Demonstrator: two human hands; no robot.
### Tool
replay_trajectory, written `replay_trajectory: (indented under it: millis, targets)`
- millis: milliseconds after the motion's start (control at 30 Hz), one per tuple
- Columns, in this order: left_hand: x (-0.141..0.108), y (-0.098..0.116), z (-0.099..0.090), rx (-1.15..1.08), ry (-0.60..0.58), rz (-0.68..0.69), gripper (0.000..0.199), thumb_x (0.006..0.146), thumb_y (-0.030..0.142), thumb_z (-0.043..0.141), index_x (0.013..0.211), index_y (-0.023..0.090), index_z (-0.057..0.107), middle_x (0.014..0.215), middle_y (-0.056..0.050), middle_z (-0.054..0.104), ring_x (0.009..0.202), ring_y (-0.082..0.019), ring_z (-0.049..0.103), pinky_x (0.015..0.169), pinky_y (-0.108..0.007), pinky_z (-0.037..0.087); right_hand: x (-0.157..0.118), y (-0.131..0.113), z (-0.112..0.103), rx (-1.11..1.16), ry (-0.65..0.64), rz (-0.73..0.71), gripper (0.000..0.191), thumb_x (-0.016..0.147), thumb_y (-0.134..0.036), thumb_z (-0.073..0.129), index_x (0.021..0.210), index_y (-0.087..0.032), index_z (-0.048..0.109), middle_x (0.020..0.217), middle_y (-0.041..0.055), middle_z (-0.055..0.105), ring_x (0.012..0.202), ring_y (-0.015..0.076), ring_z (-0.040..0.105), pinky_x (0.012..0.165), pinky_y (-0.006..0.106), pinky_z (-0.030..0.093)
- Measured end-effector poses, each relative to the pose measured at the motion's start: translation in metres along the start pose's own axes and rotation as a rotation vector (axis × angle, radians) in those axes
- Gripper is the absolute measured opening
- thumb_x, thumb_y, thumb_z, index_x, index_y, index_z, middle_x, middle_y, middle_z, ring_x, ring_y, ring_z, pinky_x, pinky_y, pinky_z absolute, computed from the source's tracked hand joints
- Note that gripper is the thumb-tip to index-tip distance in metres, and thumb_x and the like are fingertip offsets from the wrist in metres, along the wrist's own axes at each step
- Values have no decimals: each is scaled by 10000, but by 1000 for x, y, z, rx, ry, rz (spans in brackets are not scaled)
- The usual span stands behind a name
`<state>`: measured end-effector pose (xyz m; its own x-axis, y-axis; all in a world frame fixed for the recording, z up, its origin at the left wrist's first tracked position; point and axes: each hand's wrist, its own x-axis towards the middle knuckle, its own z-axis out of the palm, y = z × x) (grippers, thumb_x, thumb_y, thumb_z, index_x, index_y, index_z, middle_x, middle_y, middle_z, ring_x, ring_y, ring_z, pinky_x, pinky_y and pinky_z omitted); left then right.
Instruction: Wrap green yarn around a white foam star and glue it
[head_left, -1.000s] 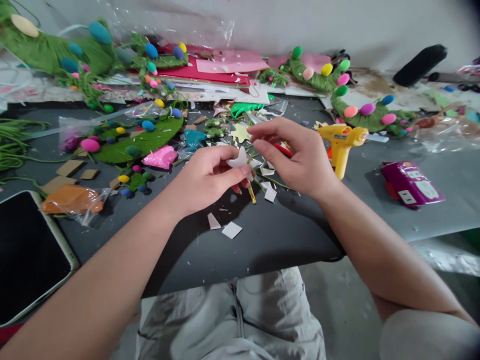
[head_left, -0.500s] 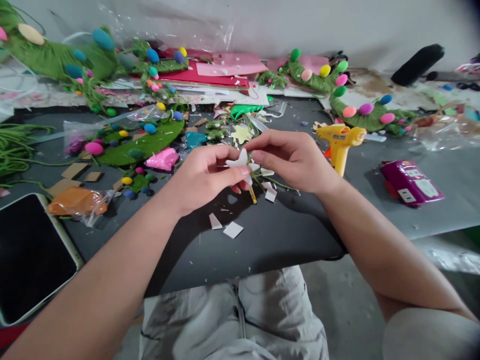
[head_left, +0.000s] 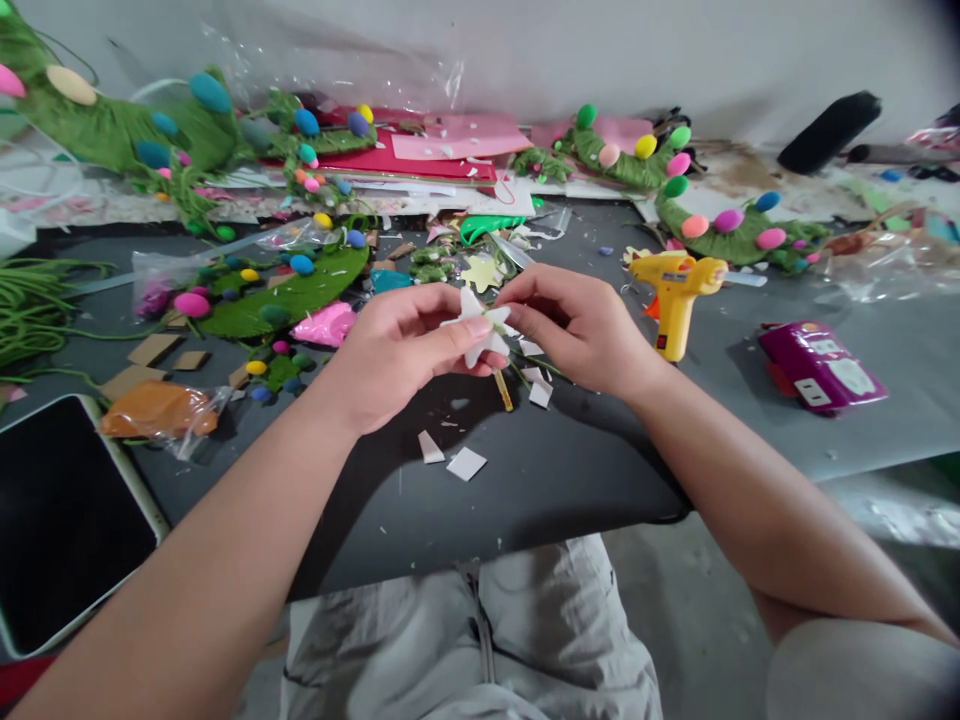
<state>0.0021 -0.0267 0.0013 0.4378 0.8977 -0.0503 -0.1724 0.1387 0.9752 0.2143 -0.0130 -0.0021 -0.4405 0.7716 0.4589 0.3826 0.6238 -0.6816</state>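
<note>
A white star-shaped flower cutout [head_left: 478, 350], its petals spread, is pinched between the thumb and fingers of my left hand [head_left: 420, 335]. My right hand [head_left: 574, 315] is closed, with thumb and fingertips meeting at the flower's right petal tip. A small greenish spot shows near the flower's middle. Just below it lies a gold stick [head_left: 502, 391] on the dark tabletop. White offcuts [head_left: 466, 463] are scattered nearer to me, with a few more under my right hand. A pale yellow flower shape [head_left: 482, 272] lies behind my hands.
To the right are a yellow glue gun [head_left: 677, 295] and a purple packet [head_left: 821, 368]. On the left lie a tablet [head_left: 71, 520], an orange bagged lump [head_left: 160, 407], a pink lump [head_left: 325, 325] and a green felt leaf [head_left: 300, 295]. Scissors with green handles [head_left: 491, 229] lie behind.
The white flower has turned in my left hand, so more petals now face me. My right fingertips have shifted slightly down along its right side.
</note>
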Motion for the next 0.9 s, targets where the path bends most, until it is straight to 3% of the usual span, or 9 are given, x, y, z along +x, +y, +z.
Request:
replay_trajectory:
  millis: [233, 500, 733, 900]
  targets:
    - [4, -5, -1, -41, 95, 92, 79, 860, 225, 794, 861, 172, 735, 845, -6, 691, 795, -154, 724, 780, -291, 633, -3, 4, 6, 21, -38, 15, 92, 958, -197, 616, 935, -150, 691, 762, -19, 616, 585, 67, 429, 550, 227, 343]
    - [7, -8, 0, 65, 161, 140, 160, 807, 312, 849, 889, 191, 783, 866, -23, 701, 790, -161, 692, 781, -309, 629, -3, -3, 5, -63, -9, -62, 136, 903, -126, 631, 968, -129, 750, 793, 5, 640, 675, 88, 500, 648, 240, 393]
    - [4, -4, 3, 128, 158, 105, 181, 804, 346, 843, 851, 193, 759, 871, -25, 687, 839, -186, 693, 823, -342, 634, -2, -7, 11, 126, 27, 138, 243, 935, -351, 698, 837, -145, 778, 671, -2, 679, 563, 75, 470, 526, 235, 353]
    - [3, -2, 3, 114, 164, 74, 197, 807, 360, 833, 866, 191, 750, 911, -44, 723, 892, -212, 713, 850, -376, 634, 0, -6, 11, 334, 33, 260, 264, 848, -417, 788, 873, -154, 774, 781, 36, 766, 664, 132, 640, 580, 248, 484]
